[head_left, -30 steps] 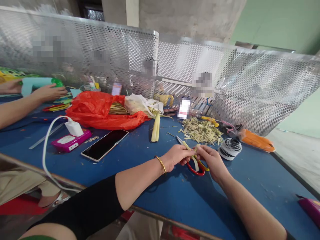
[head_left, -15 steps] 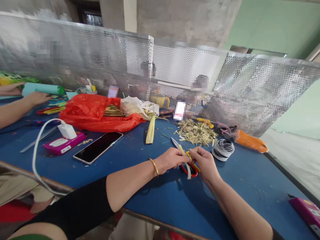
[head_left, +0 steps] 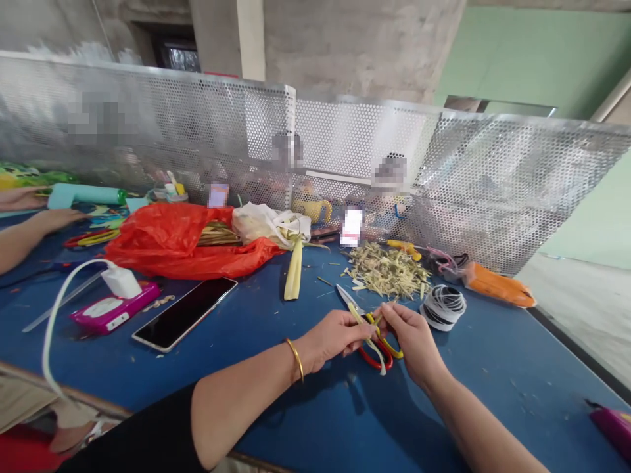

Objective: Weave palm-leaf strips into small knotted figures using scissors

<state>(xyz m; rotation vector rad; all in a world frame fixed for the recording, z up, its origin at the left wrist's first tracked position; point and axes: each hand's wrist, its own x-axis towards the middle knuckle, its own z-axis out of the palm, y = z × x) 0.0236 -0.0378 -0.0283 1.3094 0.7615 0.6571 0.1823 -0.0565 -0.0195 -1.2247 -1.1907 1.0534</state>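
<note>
Now, our left hand (head_left: 340, 336): gripping a pale leaf strip (head_left: 355, 315) near its middle.
Our right hand (head_left: 407, 335): thumb and fingertips pinched together, just beside; we cannot tell on what.
Leaf strip: slanting across the scissors (head_left: 348, 295) in our view, near shredded clippings (head_left: 389, 269).

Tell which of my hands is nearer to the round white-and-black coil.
Right: your right hand is close to the coil, on its left; your left hand is farther left.
</note>
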